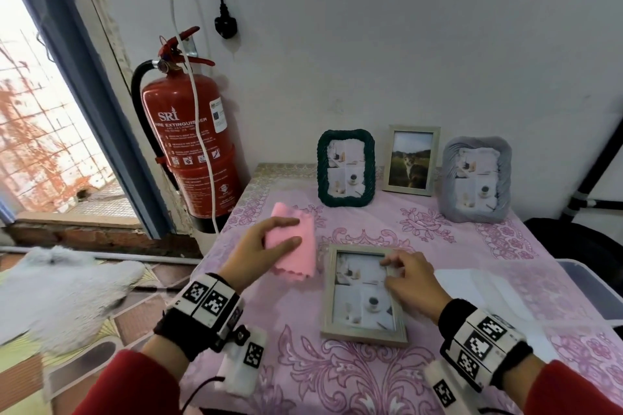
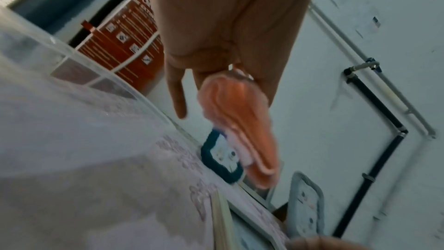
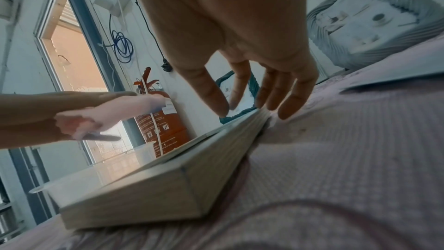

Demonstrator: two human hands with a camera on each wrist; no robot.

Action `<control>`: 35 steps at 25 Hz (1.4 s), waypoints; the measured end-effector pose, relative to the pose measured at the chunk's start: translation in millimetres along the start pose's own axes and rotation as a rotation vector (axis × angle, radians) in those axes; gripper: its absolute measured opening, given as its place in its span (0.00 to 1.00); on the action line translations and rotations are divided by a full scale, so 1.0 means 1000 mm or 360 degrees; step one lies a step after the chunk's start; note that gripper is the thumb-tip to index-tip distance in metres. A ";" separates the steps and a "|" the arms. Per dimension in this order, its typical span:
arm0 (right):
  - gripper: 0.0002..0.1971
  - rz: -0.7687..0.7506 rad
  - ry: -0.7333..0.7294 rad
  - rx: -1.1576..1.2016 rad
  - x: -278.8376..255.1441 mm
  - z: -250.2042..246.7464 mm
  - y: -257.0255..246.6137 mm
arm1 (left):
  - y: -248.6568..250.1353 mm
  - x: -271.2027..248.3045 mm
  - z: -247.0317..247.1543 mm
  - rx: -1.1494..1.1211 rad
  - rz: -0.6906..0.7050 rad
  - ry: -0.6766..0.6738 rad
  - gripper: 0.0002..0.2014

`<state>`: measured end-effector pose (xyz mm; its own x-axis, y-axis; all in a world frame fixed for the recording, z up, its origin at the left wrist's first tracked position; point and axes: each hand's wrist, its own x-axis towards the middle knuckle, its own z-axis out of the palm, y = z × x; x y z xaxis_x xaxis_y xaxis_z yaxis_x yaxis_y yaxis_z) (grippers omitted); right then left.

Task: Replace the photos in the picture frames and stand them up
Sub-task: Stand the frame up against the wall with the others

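Our right hand (image 1: 413,283), fingers relaxed, touched the far right edge of the wooden frame (image 1: 364,293) lying flat lengthwise on the tabletop (image 1: 438,239); our left hand (image 1: 259,251), farther, gripped a pink cloth (image 1: 296,246).

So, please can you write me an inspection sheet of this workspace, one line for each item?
Surface: table under pink floral cloth.
Job's things: pale frame lying flat, photo up; green frame, wooden frame and grey frame standing by the wall.
Clutter: clear tub at right edge.
Grippers: left hand holds pink cloth; right hand touches the flat frame's edge.
Cables: black plug and white cord hang on wall.
Surroundings: fire extinguisher, window left.
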<state>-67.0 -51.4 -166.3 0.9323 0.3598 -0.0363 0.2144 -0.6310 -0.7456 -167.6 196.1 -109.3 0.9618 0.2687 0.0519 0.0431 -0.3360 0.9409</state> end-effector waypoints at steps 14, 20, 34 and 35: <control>0.18 0.0198 -0.0225 -0.0104 -0.006 0.002 -0.005 | -0.045 0.010 -0.080 0.0896 -0.0214 -0.0580 0.30; 0.17 0.0163 -0.0218 -0.0097 -0.005 0.002 -0.001 | -0.063 0.014 -0.068 0.1260 -0.0269 -0.0336 0.31; 0.17 0.0123 -0.0227 -0.0061 -0.003 0.002 0.003 | -0.067 0.004 -0.054 0.1516 -0.0178 -0.0435 0.26; 0.18 0.0115 -0.0229 -0.0061 -0.003 0.001 0.004 | -0.066 0.003 -0.053 0.1525 -0.0177 -0.0437 0.26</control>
<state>-69.5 -53.9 -169.9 0.8951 0.4053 -0.1857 0.1618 -0.6836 -0.7117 -182.0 266.9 -154.0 0.9629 0.1659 -0.2129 0.2200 -0.9394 0.2630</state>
